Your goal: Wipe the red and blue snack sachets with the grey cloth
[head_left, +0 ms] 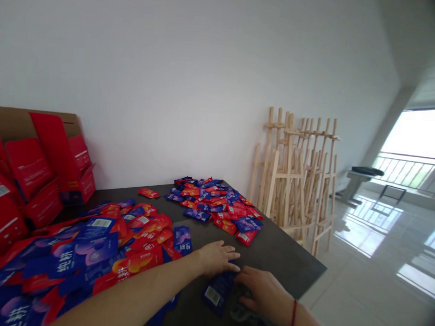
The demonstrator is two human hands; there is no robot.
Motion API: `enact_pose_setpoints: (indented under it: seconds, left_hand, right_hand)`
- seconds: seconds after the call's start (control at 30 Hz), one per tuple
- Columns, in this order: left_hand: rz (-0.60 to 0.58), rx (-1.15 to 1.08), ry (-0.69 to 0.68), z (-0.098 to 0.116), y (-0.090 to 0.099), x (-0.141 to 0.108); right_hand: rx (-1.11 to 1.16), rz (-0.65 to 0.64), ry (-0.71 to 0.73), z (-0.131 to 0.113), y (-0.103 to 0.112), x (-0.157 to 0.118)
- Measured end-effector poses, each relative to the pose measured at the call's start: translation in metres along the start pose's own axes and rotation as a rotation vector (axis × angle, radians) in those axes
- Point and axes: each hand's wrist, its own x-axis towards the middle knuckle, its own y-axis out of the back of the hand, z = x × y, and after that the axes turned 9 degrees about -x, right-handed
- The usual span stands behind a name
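A blue packet (218, 294) with a white barcode lies on the dark table in front of me. My left hand (217, 259) rests at its far end, palm down with the fingers spread. Beside the packet's right edge, my right hand (263, 295) curls around a dark grey tool (241, 312); the tool's kind is hard to make out, as the hand covers part of it. A red band circles the right wrist. Left of my left forearm spreads a large heap of red and blue packets (96, 254), partly hidden by that arm.
A second pile of red and blue packets (216, 203) lies at the table's far side. Open red boxes (49, 166) stand at the left. Wooden easels (295, 180) lean together beyond the table's (293, 253) right edge, on a glossy tiled floor (359, 277).
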Motion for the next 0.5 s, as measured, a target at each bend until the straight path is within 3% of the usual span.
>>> enact_pose_setpoints:
  seconds: [0.23, 0.5]
  left_hand:
    - [-0.057, 0.037, 0.038, 0.000, 0.011, -0.011]
    - [-0.032, 0.007, 0.209, 0.011, 0.015, -0.037]
  right_hand:
    - [0.176, 0.124, -0.165, 0.028, -0.012, 0.002]
    - [0.251, 0.258, -0.253, 0.044, -0.013, 0.004]
